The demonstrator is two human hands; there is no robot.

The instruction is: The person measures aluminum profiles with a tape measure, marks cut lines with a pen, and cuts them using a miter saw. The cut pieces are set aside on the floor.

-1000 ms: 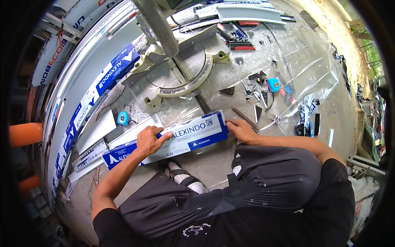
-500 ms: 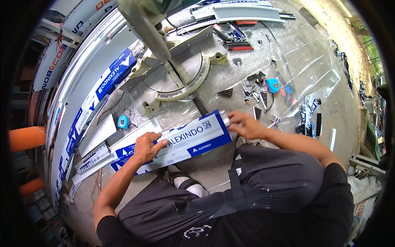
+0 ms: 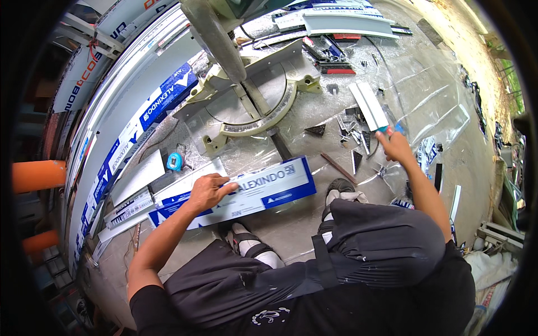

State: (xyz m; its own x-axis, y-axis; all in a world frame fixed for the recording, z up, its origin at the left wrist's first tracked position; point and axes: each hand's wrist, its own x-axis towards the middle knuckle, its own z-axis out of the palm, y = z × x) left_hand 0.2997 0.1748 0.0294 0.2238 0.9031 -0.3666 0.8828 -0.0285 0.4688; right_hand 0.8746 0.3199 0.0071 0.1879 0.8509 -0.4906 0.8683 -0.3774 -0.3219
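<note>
My left hand point(image 3: 212, 191) lies over a long aluminium profile point(image 3: 269, 187) wrapped in blue and white protective film, which rests across in front of my feet. Its thumb stretches along the film and the fingers bend over the far edge. Out to the right, my right hand point(image 3: 397, 147) has its fingers closed at the near end of a short white profile piece point(image 3: 369, 106). This piece sits over a heap of small metal offcuts point(image 3: 350, 127). Beneath its near end, a turquoise tape measure point(image 3: 383, 129) is mostly hidden.
A mitre saw point(image 3: 246, 103) stands ahead on the floor. Left of it are long film-wrapped profiles point(image 3: 120, 151) and another turquoise tape measure point(image 3: 175, 161). White profiles point(image 3: 350, 25) and black-and-red pieces point(image 3: 338, 68) lie at the back. Clear plastic sheeting point(image 3: 443, 106) covers floor at the right.
My right hand has moved from the wrapped profile's right end outward to the right. The white piece now lies over the offcuts and tape measure. My left hand stays on the wrapped profile.
</note>
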